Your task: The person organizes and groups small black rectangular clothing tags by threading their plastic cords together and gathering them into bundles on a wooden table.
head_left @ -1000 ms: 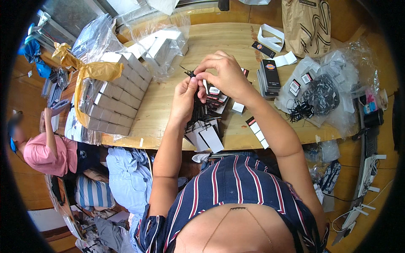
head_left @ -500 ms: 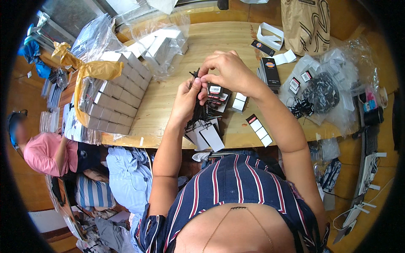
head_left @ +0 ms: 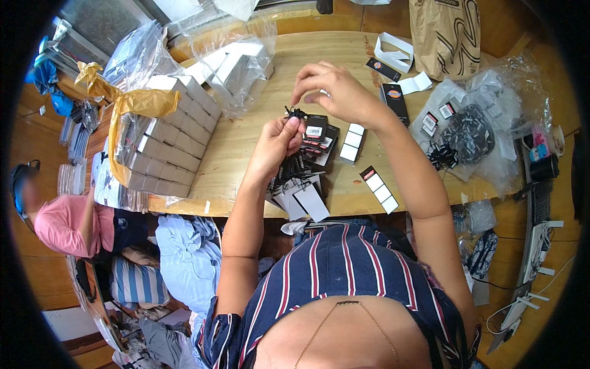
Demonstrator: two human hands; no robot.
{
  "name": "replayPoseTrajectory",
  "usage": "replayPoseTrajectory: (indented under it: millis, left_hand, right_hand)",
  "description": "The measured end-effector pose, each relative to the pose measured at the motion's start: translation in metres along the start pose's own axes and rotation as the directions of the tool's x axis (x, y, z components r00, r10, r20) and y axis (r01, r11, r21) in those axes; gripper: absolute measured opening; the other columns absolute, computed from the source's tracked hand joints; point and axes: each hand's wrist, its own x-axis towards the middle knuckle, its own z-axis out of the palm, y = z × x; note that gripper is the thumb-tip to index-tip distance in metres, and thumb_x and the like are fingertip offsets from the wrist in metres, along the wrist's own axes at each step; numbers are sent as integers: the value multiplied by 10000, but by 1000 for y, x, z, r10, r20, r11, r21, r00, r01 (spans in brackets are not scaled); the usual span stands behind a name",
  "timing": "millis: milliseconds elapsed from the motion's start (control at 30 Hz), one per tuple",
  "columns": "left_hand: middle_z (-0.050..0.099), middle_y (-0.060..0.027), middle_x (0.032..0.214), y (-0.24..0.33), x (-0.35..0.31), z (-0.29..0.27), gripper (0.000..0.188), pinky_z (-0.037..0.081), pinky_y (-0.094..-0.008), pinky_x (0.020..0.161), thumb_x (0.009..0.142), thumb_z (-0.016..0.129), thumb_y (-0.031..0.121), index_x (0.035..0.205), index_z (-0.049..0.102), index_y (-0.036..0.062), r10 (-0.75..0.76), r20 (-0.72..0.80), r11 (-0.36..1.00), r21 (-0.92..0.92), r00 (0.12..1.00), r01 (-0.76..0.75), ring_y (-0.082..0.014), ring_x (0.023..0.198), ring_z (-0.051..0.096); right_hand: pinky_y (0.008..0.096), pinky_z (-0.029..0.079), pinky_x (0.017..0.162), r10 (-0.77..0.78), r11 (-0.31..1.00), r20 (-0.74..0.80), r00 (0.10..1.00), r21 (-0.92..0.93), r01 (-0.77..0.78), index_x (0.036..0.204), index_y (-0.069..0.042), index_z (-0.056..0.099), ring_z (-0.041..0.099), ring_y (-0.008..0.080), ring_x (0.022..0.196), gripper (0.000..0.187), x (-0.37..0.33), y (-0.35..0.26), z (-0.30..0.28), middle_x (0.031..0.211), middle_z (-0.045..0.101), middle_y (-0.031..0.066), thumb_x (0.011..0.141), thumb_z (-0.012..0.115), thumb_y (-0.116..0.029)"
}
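My left hand [head_left: 274, 145] is closed around a bunch of black hang-tag strings [head_left: 296, 113], their knotted ends sticking out above the thumb. Below that fist the strings run down to a bundle of hang tags [head_left: 312, 203], some with blank white faces, at the table's near edge. Just above and to the right, my right hand [head_left: 337, 92] hovers with bent fingers and the thumb apart from them; no held thing shows in it. Black tags with white barcode labels [head_left: 314, 131] lie beside the left hand. Further right are a black tag stack with white panels [head_left: 352, 141] and a single such tag [head_left: 378, 189].
White boxes [head_left: 166, 141] stand stacked at left under yellow tape. Clear plastic bags [head_left: 236, 67] lie behind them. Right on the table [head_left: 332, 49] are a black tag stack [head_left: 394, 103], a paper bag [head_left: 445, 37] and bagged black strings [head_left: 467, 135]. A person in pink [head_left: 74, 224] is at far left.
My right hand has come away from the left, up and slightly right, its fingers parting. The left hand keeps hold of the strings, and the tags below have shifted slightly.
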Motion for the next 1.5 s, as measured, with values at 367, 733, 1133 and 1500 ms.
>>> replayPoseTrajectory:
  millis: [367, 733, 1133, 1500]
  left_hand:
    - [320, 46, 487, 0, 2, -4, 233, 204, -173, 381, 859, 369, 203, 723, 446, 30, -104, 58, 995, 2, 993, 104, -38, 417, 245]
    - [290, 68, 478, 3, 4, 0, 231, 181, -180, 371, 861, 365, 196, 722, 449, 32, -92, 69, 985, 149, 993, 81, -30, 403, 220]
    - [294, 63, 476, 3, 1, -3, 238, 184, -183, 374, 857, 371, 194, 708, 451, 28, -102, 34, 987, 131, 994, 97, -35, 405, 224]
    - [296, 69, 479, 1, 2, 0, 226, 174, -181, 368, 856, 376, 187, 713, 456, 32, -88, 71, 989, 128, 994, 78, -28, 400, 218]
  right_hand:
    - [347, 290, 803, 41, 978, 58, 997, -205, -28, 742, -121, 559, 431, 184, 924, 74, -14, 3, -12, 885, 466, 22, 675, 567, -152]
    - [261, 391, 645, 385, 852, 180, 905, 309, -424, 744, -3, 589, 507, 160, 674, 144, -17, -6, 4, 682, 553, 79, 665, 595, -124]
    - [202, 370, 631, 631, 459, 177, 756, 700, -547, 755, -18, 574, 451, 48, 676, 136, -32, 18, 14, 725, 526, -31, 737, 557, -152]
    - [192, 407, 590, 498, 536, 254, 829, 661, -525, 762, 10, 572, 510, 76, 621, 132, -27, -4, 19, 668, 562, 26, 703, 587, -107]
